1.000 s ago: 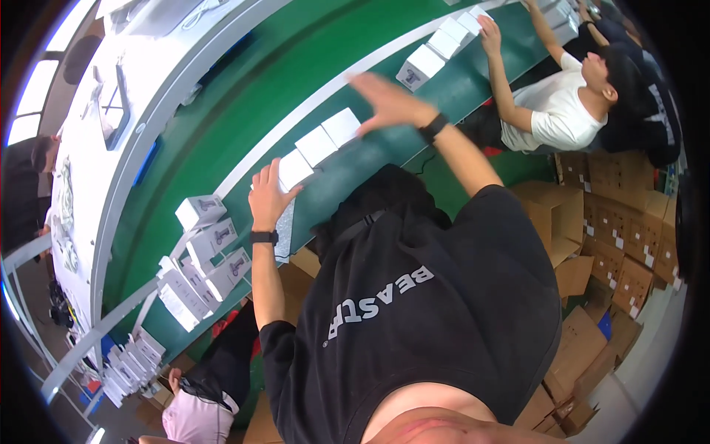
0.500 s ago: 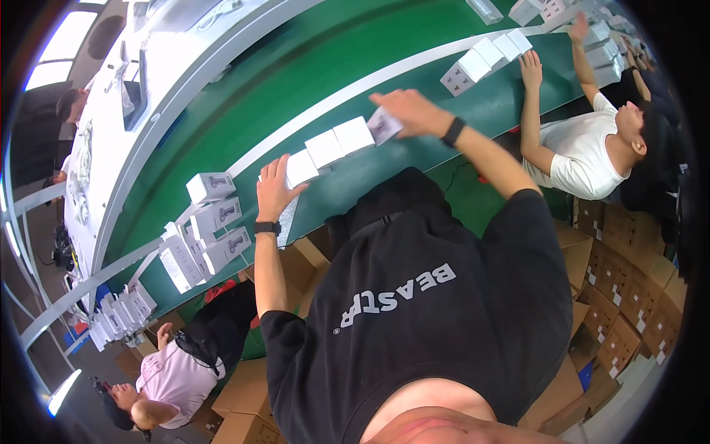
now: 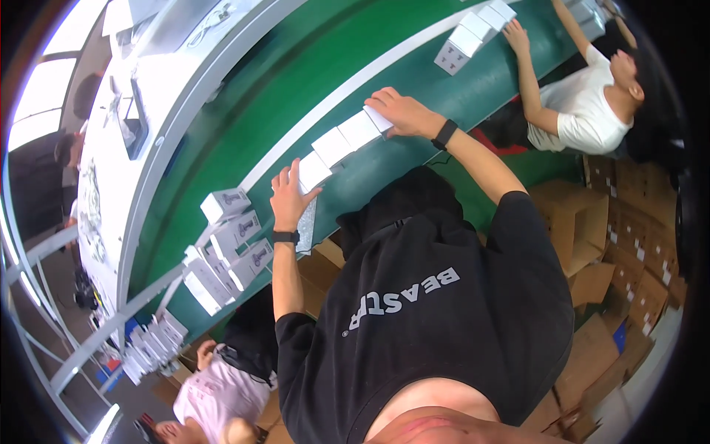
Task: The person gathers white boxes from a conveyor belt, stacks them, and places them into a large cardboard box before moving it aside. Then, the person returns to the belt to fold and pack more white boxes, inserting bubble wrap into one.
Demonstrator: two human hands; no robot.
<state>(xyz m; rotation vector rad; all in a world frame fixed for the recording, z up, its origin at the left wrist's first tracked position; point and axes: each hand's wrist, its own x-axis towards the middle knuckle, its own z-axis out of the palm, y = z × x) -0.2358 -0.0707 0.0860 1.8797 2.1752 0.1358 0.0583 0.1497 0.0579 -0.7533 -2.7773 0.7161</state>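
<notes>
Hands frame a short row of three small white cardboard boxes [image 3: 339, 144] lying along the near edge of the long green conveyor belt [image 3: 296, 96]. The left hand [image 3: 290, 194] rests with fingers spread, flat on the box at the row's left end; the right hand [image 3: 403, 112] lies flat with fingers together against the box at the right end. The step in hand looks like squaring the row up. Next likely calls for pressing both ends inward evenly, so no box tips or skews.
</notes>
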